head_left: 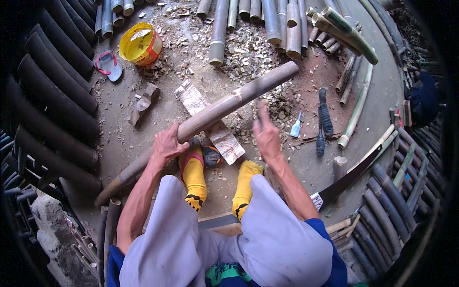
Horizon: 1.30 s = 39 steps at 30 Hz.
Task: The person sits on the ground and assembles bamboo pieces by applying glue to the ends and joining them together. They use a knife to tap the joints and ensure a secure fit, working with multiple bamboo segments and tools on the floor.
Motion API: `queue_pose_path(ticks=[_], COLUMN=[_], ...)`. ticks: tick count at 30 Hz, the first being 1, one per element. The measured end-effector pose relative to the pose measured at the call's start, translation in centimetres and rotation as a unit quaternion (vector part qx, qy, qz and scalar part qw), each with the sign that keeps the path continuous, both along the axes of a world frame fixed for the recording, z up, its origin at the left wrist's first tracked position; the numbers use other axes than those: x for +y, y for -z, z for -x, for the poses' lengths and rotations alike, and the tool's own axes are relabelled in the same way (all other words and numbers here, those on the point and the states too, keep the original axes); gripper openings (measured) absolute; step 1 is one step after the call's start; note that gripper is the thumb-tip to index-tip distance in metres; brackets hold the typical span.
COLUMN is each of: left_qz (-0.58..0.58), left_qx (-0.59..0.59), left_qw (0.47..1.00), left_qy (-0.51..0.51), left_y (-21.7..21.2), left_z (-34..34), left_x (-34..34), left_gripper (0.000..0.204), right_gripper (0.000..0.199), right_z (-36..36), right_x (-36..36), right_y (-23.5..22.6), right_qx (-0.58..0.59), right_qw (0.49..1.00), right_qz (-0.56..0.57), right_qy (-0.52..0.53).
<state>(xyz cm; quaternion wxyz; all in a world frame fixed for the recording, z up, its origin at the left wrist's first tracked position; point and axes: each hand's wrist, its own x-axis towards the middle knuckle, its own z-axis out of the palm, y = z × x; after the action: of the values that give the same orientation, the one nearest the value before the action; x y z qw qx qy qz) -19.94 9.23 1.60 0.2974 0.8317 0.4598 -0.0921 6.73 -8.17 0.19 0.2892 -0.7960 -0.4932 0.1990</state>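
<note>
The left hand (165, 143) was clamped around the long bamboo pole (210, 115) lying slantwise over the wooden block (210, 119); the right hand (266, 134) hovered empty, fingers spread — one-handed, the pole could likely roll off toward the chip-strewn ground (248, 52).

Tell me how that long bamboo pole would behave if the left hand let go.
The bamboo pole looks rigid, so it shouldn't sag. Round and smooth, it would probably roll. Only the left hand grips it; the right hand is off, so it may drop.
</note>
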Motion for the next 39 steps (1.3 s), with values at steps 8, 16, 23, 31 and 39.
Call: queue_pose_path(ticks=[8,16,23,31,39], left_qz=[-0.016,-0.085,-0.024,-0.119,-0.082], left_qx=[-0.065,-0.051,-0.052,-0.121,-0.056], left_qw=[0.997,0.995,0.998,0.985,0.995], left_qy=[0.033,0.027,0.011,0.032,0.023], left_y=[0.9,1.3,0.5,1.4,1.0], left_z=[1.1,1.3,1.3,2.2,2.3], left_x=[0.7,-0.6,0.1,-0.7,-0.4], left_gripper=[0.054,0.059,0.057,0.058,0.06], right_gripper=[0.07,0.066,0.063,0.067,0.068], right_z=[-0.7,-0.6,-0.2,-0.1,0.3], right_x=[0.9,0.9,0.4,0.0,-0.2], right_y=[0.0,-2.0,-2.5,-0.2,-1.2], right_qx=[-0.049,0.025,-0.073,-0.162,-0.139], right_qw=[0.998,0.993,0.988,0.984,0.984], right_qz=[-0.037,0.022,0.134,0.053,0.065], right_qy=[-0.005,0.111,-0.013,-0.056,-0.085])
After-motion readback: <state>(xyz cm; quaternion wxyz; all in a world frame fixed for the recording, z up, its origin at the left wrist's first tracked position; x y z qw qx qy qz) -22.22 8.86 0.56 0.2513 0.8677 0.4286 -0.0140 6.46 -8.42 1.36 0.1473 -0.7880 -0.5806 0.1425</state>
